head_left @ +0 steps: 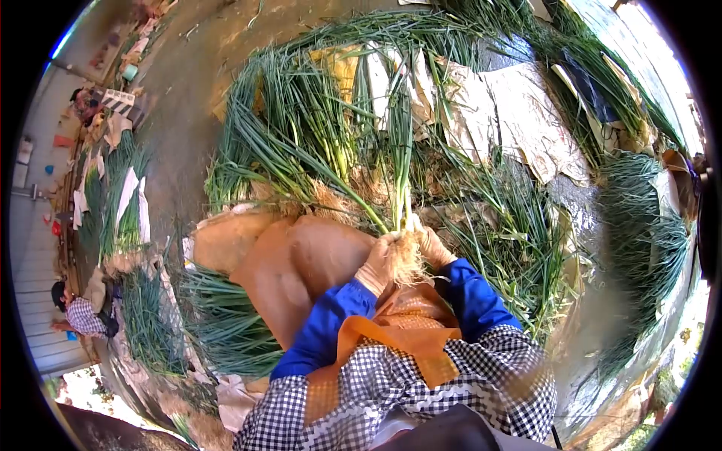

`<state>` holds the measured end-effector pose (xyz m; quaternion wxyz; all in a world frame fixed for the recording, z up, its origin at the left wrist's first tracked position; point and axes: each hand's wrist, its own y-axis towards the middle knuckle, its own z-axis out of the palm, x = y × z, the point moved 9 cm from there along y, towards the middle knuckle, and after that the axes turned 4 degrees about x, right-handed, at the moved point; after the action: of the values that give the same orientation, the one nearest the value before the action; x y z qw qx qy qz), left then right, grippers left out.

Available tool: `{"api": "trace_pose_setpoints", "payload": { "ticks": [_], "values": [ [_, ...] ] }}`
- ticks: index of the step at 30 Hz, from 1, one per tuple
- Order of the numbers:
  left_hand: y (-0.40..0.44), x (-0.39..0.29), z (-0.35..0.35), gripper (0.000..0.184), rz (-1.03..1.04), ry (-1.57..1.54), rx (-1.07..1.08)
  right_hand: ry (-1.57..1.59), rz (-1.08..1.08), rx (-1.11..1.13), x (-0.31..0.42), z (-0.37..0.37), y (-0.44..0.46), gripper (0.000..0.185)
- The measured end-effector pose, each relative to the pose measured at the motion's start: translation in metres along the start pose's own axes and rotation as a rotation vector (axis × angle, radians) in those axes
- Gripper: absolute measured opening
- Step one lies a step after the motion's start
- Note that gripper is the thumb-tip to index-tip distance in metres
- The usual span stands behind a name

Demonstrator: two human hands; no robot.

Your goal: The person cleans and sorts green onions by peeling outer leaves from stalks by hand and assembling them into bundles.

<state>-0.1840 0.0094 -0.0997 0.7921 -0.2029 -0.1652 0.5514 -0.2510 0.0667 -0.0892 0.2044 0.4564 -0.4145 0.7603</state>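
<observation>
Item 1, bottom centre: checked garment (342, 383) with blue sleeves (331, 316), reaching up to the hands.

Item 2, centre: left hand (378, 264), closed around the lower stems of a bunch of long green onions (401, 188), just above the roots.

Item 3, right of centre: right hand (435, 248), against the other side of the same bunch, fingers bent; whether it grips or merely steadies cannot be told.

Item 4, the held bunch: pale roots (407, 263) hanging between the hands, leaves running to the upper centre; one stalk slants off to the upper left. Handling note: a firm hold low on the white stems, with the other hand free to work along the roots, would probably serve best. Squaring the root ends and drawing in the slanted stalk should make it tidier; squeezing the leaves higher up risks creasing them.

Item 5, left of centre: brown sheet (301, 252), spread just beside the left hand.

Item 6, right of centre: loose heap of greens (519, 263), near the right hand, stalks tangled.

Item 7, upper centre: laid-out pile of onions (293, 128), roots toward the hands.

Item 8, upper right: pale sacking (530, 113), crumpled.

Item 9, far left edge: another person (84, 316) in a checked top, well apart.
</observation>
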Motion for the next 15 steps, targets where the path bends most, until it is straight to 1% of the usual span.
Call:
{"api": "trace_pose_setpoints", "payload": {
  "ticks": [1,2,3,4,5,6,7,8,9,10,11,12,14,15],
  "values": [
    [-0.022,0.003,0.056,0.026,-0.055,-0.053,0.269,-0.024,0.061,-0.036,-0.008,0.0,0.001,0.038],
    [-0.034,-0.011,0.06,0.019,0.053,0.169,0.009,-0.05,0.128,-0.074,-0.018,-0.005,-0.001,0.038],
    [-0.042,-0.009,0.08,0.02,-0.009,0.029,0.132,-0.255,0.024,-0.08,0.031,-0.003,-0.027,0.042],
    [-0.048,-0.009,0.096,0.021,-0.072,-0.111,0.252,-0.436,0.107,-0.091,0.04,-0.013,-0.04,0.044],
    [-0.06,-0.013,0.099,0.016,-0.007,-0.227,0.299,-0.793,-0.006,0.043,0.039,-0.017,-0.045,0.04],
    [-0.064,-0.025,0.109,0.015,-0.023,-0.177,0.376,-1.117,0.021,0.194,0.009,-0.035,-0.045,0.034],
    [-0.061,-0.037,0.097,0.015,-0.035,-0.179,0.378,-1.426,-0.003,0.356,-0.025,-0.054,-0.048,0.028],
    [-0.065,-0.054,0.102,0.016,-0.054,-0.167,0.723,-1.702,0.126,0.534,-0.066,-0.083,-0.043,0.021],
    [-0.075,-0.069,0.101,0.018,-0.071,-0.153,1.066,-1.784,-0.011,0.405,-0.056,-0.101,-0.026,0.02],
    [-0.094,-0.069,0.151,0.022,0.167,0.01,0.858,-1.856,-0.152,0.282,-0.037,-0.113,-0.006,0.02],
    [-0.118,-0.068,0.2,0.028,0.353,0.212,0.602,-1.467,-0.195,-0.063,0.006,-0.133,0.011,0.021],
    [-0.112,-0.083,0.165,0.032,0.379,0.21,0.332,-1.048,-0.225,-0.375,0.042,-0.156,0.024,0.022],
    [-0.088,-0.092,0.103,0.036,0.246,0.186,-0.051,-1.04,-0.275,-0.605,0.08,-0.169,0.063,0.024],
    [-0.074,-0.098,0.071,0.037,0.226,0.09,-0.031,-1.123,-0.225,-0.632,0.085,-0.171,0.087,0.025]
  ]
}}
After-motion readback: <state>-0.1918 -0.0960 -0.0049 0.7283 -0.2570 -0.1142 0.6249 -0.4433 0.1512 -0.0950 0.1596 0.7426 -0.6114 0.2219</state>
